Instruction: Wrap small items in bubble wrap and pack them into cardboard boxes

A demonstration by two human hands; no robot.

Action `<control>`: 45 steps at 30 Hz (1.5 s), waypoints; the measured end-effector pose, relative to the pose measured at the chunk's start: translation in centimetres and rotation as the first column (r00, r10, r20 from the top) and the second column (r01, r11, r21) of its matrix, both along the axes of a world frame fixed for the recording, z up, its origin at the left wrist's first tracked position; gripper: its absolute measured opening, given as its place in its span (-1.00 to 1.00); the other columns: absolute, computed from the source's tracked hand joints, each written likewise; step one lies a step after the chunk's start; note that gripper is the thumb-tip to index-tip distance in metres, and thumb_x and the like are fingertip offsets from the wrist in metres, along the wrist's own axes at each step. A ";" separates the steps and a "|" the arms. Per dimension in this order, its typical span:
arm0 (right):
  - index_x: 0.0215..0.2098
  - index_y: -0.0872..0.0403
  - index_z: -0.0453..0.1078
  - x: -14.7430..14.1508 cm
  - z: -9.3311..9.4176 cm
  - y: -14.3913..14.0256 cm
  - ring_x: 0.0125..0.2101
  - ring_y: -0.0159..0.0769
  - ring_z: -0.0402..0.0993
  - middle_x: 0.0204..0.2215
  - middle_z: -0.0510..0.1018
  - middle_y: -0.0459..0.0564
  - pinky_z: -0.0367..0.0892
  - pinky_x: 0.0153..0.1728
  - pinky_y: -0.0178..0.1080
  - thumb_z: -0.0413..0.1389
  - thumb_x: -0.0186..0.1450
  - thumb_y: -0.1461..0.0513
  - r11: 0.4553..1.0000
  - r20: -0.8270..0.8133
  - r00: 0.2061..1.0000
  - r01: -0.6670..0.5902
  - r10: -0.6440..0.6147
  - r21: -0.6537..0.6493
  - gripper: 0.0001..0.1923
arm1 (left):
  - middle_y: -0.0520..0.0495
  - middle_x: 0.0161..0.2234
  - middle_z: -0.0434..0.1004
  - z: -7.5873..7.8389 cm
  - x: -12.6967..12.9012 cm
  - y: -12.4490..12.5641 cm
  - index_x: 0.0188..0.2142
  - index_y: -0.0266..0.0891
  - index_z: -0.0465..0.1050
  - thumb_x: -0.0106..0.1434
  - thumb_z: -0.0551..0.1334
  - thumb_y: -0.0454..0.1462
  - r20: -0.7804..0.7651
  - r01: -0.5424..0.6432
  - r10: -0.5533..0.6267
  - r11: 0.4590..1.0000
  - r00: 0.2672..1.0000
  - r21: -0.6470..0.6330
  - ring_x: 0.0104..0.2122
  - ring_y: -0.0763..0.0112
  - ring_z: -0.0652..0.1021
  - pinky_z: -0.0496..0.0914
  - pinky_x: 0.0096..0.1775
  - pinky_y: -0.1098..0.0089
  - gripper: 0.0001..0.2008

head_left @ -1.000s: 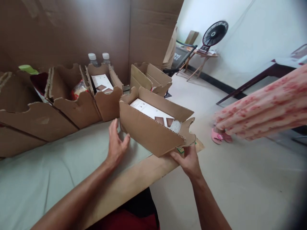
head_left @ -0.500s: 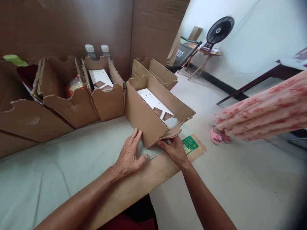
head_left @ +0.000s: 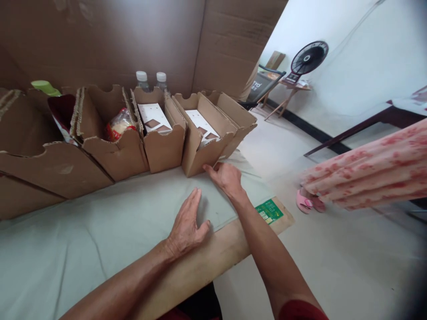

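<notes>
- A person's right hand (head_left: 226, 177) is resting its fingers (head_left: 209, 168) against the lower front corner of an open cardboard box (head_left: 203, 153); the fingers are lying nearly flat, touching the box rather than gripping it.
- The box is sitting toward the far right of the bench (head_left: 100, 231), flush in a row with other boxes, so the lining-up appears nearly done; only a final nudge or letting go seems left.
- The left hand (head_left: 187, 224) is lying palm down on the grey bench cover near the front edge, fingers spread, holding nothing.
- Inside this box, a white carton with brown diamond marks (head_left: 202, 126) is lying.
- The neighbouring box to its left (head_left: 162, 144) is holding a similar white carton (head_left: 153, 120).
- Further left, a wider box (head_left: 110, 151) is holding a clear packet of something yellowish (head_left: 118, 126).
- An empty-looking box (head_left: 238, 122) is standing just behind, at the far right edge.
- Two capped bottles (head_left: 150, 81) are standing behind the row.
- Another person's floral sleeve (head_left: 367, 173) is reaching in from the right, well apart from the bench.
</notes>
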State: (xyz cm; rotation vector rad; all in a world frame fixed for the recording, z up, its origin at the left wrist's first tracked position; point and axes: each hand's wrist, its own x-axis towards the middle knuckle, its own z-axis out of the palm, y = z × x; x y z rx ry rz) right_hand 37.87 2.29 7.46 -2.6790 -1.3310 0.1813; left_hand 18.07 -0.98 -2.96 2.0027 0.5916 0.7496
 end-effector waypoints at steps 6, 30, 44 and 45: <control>-0.25 0.12 0.66 -0.5 -0.4 1.8 -0.11 0.07 0.69 -0.28 0.74 0.27 0.42 -0.15 -0.12 -0.01 0.53 -0.01 0.994 -0.021 0.995 -0.091 0.093 0.067 -0.50 | -0.37 0.49 0.18 -0.2 0.2 0.0 0.49 -0.30 0.12 0.23 0.24 -0.27 -0.002 0.000 0.000 1.000 1.000 0.003 0.47 -0.11 0.26 0.27 0.41 -0.17 -0.16; -0.18 -0.13 0.54 -6.2 7.5 -11.6 -0.35 -0.10 0.62 -0.34 0.71 -0.05 0.49 -0.25 -0.10 0.04 0.38 0.18 0.781 -0.038 0.821 -0.526 0.570 0.337 -0.78 | -0.11 -0.02 0.58 6.2 -13.2 -3.4 0.05 0.06 0.51 0.34 0.27 -0.27 0.139 -0.447 0.436 0.892 0.889 0.066 0.02 0.02 0.63 0.57 0.09 -0.15 -0.70; -0.08 -0.04 0.47 -3.3 -1.0 -22.1 -0.12 0.09 0.65 -0.18 0.68 0.09 0.57 -0.05 0.13 0.28 0.24 -0.17 0.808 -0.441 0.877 0.114 0.191 0.578 -0.53 | -0.25 0.37 0.33 6.5 -8.7 -3.2 0.44 -0.05 0.16 0.29 0.28 -0.17 0.088 -0.318 0.341 0.927 0.936 -0.200 0.29 -0.02 0.46 0.37 0.30 -0.15 -0.25; -0.10 -0.05 0.46 -4.1 -1.2 -20.8 -0.17 0.07 0.65 -0.22 0.67 0.07 0.58 -0.10 0.12 0.27 0.26 -0.14 0.796 -0.439 0.878 0.124 0.190 0.592 -0.57 | -0.26 0.35 0.34 6.5 -8.9 -3.2 0.43 -0.06 0.17 0.28 0.28 -0.17 0.096 -0.353 0.378 0.912 0.921 -0.208 0.25 0.00 0.48 0.40 0.27 -0.13 -0.26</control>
